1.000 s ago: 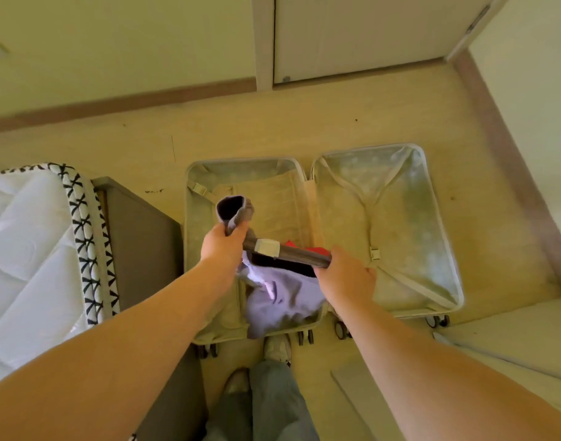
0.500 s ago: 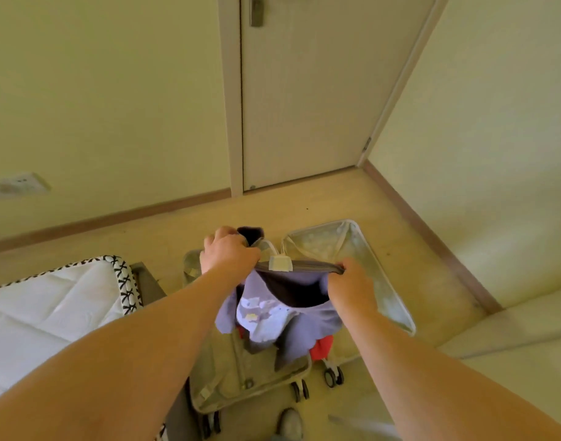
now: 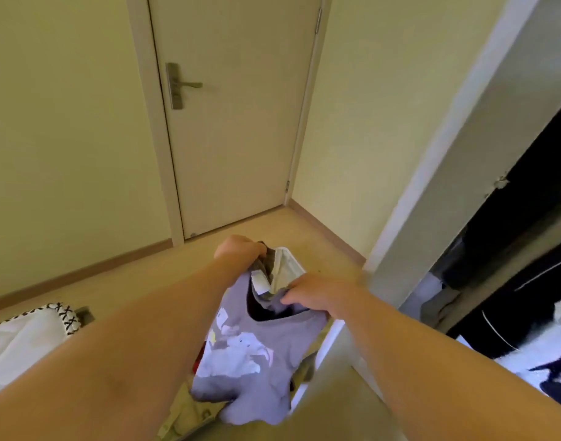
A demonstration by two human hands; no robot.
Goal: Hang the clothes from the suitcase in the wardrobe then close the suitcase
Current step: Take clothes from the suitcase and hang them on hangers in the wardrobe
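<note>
closed pale door (image 3: 234,122) with metal handle (image 3: 185,85) at upper centre, yellowish walls (image 3: 66,122) on both sides, light wood floor (image 3: 304,233) below, white quilted mattress (image 3: 15,342) at lower left.

We count two hands, the left hand (image 3: 238,249) and the right hand (image 3: 317,294), both gripping one purple T-shirt (image 3: 250,351). Beneath the fingers (image 3: 292,300) lies one suitcase (image 3: 288,265), and one scrap of red cloth (image 3: 200,361). Beyond them stands one door (image 3: 238,138) with one lever handle (image 3: 190,85). To their left is one mattress (image 3: 21,342). To their right is one wardrobe (image 3: 463,154), whose dark garments (image 3: 508,313) are too blurred to count.
</note>
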